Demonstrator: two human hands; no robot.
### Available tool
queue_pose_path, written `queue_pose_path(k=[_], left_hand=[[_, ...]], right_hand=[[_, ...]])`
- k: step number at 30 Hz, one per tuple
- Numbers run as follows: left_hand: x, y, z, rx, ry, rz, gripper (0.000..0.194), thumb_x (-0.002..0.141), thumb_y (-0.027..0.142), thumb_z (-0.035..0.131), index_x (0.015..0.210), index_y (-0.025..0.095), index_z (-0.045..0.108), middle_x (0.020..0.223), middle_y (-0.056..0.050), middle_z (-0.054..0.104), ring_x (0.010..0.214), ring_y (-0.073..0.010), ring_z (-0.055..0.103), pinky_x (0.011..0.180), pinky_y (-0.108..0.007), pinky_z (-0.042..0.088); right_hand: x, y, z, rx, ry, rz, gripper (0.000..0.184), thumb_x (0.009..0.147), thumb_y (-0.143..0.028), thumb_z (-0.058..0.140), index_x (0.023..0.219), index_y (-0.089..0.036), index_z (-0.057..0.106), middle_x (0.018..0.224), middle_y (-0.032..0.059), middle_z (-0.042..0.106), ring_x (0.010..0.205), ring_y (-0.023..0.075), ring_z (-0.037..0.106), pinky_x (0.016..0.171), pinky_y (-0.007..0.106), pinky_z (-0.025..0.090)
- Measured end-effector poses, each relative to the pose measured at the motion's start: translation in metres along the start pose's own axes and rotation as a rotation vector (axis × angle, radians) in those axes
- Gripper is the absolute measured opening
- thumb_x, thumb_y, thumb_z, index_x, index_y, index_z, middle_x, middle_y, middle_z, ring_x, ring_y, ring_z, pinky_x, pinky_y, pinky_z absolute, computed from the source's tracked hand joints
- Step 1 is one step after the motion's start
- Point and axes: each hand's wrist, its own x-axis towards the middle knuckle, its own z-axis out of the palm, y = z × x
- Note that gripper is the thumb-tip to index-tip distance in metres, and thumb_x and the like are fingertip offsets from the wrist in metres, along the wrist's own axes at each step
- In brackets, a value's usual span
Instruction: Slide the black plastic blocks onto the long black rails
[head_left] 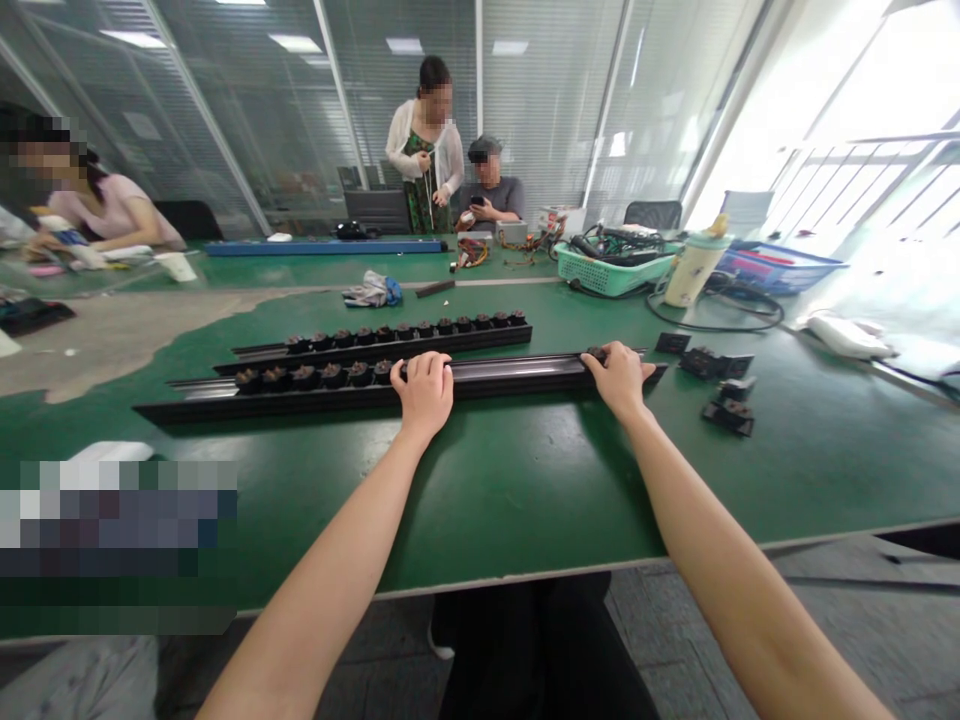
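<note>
A long black metal rail (517, 385) lies across the table before me, a shiny channel along its top. Several round black socket-like modules (304, 377) sit in a row in its left half. My left hand (426, 393) is closed over the rail at the right end of that row; what lies under its fingers is partly hidden. Near the rail's right end, my right hand (619, 378) is closed around a small black module (596, 353), mostly covered by the fingers. Between my hands the channel shows bare. Behind lies a second black rail (480, 341) holding a similar row of modules.
Loose black modules (701, 362) lie to the right. Farther back are a green basket (611, 275) of cables, a yellow cup (694, 270), a blue basket (784, 268) and a glove (373, 290). Three people are across the table. The table's front edge (510, 578) is close to me.
</note>
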Motion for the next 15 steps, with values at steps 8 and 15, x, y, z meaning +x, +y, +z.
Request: queue_pose_path(k=[8,15], left_hand=[[-0.0006,-0.0011,0.0004,0.01,0.0,0.002,0.031,0.104,0.026,0.037,0.116,0.028,0.065,0.127,-0.008,0.072,0.127,-0.0275,0.058,0.123,-0.055,0.02],[-0.0004,-0.0005,0.0004,-0.002,0.004,0.004,0.031,0.104,0.026,0.037,0.116,0.028,0.066,0.126,-0.008,0.072,0.127,-0.0277,0.058,0.123,-0.055,0.02]], right_hand=[[0.0017,0.0047,0.0063,-0.037,0.015,-0.022,0.034,0.099,-0.049,0.048,0.1,-0.019,0.063,0.103,0.0165,0.068,0.106,0.034,0.055,0.097,0.051,0.034],[0.0024,0.0058,0.007,-0.121,-0.015,-0.043,0.028,0.098,-0.04,0.051,0.105,-0.017,0.064,0.114,0.0211,0.068,0.114,0.0358,0.054,0.1,0.051,0.032]])
